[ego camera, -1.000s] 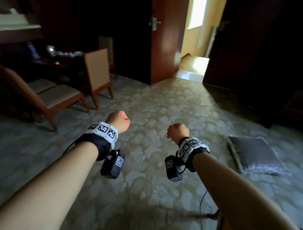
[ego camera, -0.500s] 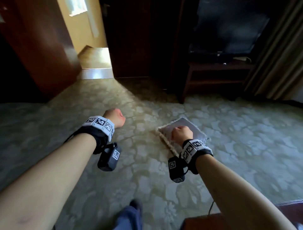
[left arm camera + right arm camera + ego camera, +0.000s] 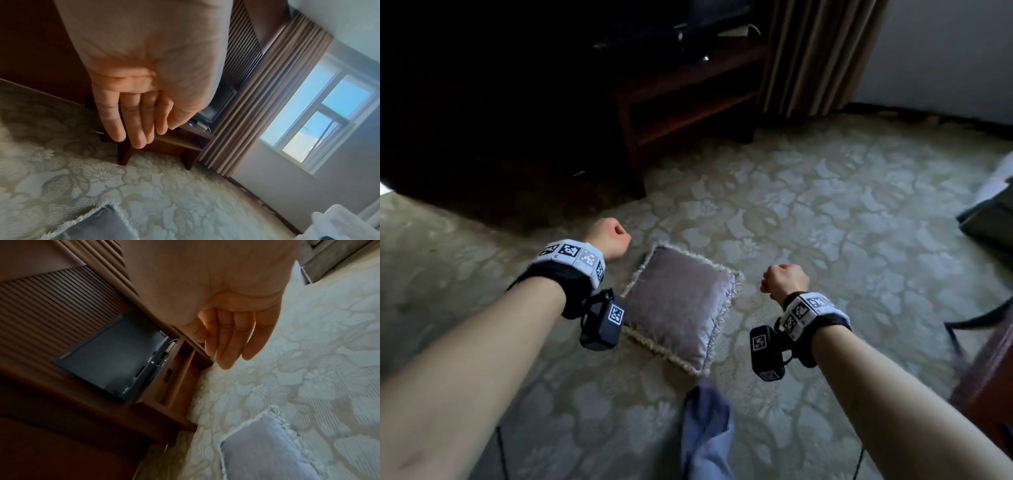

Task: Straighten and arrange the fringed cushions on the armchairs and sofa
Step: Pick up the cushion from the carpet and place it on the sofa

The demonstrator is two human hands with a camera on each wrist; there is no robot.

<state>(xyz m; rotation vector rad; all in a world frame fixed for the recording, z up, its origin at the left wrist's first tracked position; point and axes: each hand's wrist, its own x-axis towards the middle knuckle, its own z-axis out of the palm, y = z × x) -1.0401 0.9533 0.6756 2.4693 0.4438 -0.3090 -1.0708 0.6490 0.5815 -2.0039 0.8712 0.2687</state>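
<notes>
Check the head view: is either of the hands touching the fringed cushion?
No. The fringed cushion lies flat on the carpet, with the left hand and right hand above, holding nothing.

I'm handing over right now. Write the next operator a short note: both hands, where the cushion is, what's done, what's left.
Left hand: empty, fingers loosely curled, hanging above the carpet left of the cushion.
Right hand: empty, fingers relaxed, to the cushion's right.
Cushion: one grey fringed cushion lies flat on the carpet between the hands, in front of the dark wooden TV stand; neither hand touches it.
Done: nothing visible yet.
Left: pick it up, set it on a seat and straighten it. No armchair or sofa is clearly in view.
</notes>
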